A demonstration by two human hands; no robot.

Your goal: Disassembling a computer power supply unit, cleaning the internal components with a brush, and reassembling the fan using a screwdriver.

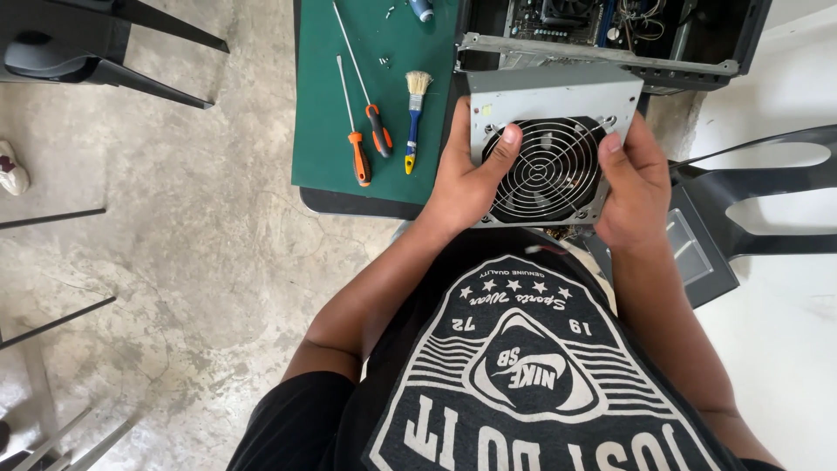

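Both hands, the left hand [466, 179] and the right hand [634, 187], clamp the grey power supply box [545, 96] by its sides, just in front of the open computer case [610, 35]. To hold it well, I think the thumbs should stay on the metal frame, not on the fan grill [547, 166], and the box should stay level above the bench [366, 96].

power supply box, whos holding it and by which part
Both hands hold the grey power supply: left hand on its left edge, right hand on its right edge, thumbs over the fan grille.
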